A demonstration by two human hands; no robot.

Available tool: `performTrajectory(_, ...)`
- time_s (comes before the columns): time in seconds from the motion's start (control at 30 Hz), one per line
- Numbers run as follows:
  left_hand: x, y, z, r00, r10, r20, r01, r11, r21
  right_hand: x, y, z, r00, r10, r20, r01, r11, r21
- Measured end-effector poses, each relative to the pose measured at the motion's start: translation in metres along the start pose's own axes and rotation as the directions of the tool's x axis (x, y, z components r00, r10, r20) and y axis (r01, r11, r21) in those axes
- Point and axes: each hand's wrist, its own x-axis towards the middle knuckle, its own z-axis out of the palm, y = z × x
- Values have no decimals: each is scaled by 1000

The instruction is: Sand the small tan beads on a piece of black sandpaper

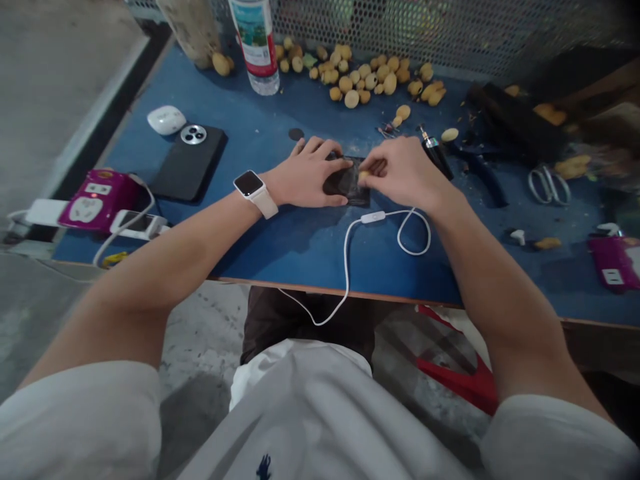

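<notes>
My left hand (315, 175), with a white-banded watch on the wrist, lies with fingers spread on a dark flat rectangular sheet (356, 193) on the blue table. My right hand (397, 170) pinches a small yellowish piece (363, 177) against the right part of that sheet. Fingers cover most of the piece, so its full shape is hidden. Just beyond the right hand are a dark pen-like tool with a metal tip (434, 152) and a few thin wires (387, 131). A white cable with an inline switch (373, 217) runs in front of the hands.
Many yellowish rounded pieces (370, 80) lie along the back beside a water bottle (257, 50). At left are a phone (193, 167), a white case (167, 120) and a purple power strip (103, 199). Dark-handled pliers (483, 175) and scissors (549, 185) lie at right.
</notes>
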Motion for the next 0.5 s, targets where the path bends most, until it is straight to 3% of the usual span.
performTrajectory(0.07, 0, 0, 0, 1000, 10, -1, -10, 1000, -1, 0, 0, 0, 1000, -7, 30, 7, 1000, -1)
performTrajectory(0.2, 1, -1, 1, 1000, 13, -7, -13, 1000, 18, 5, -2, 3, 999, -16, -48, 16, 1000, -10)
performTrajectory(0.37, 1, -2, 1, 1000, 17, -10, -17, 1000, 19, 5, -4, 2, 999, -6, 33, 5, 999, 32)
performTrajectory(0.5, 2, -2, 1, 1000, 25, -6, -25, 1000, 8, 8, -1, 5, 998, -6, -62, 5, 1000, -23)
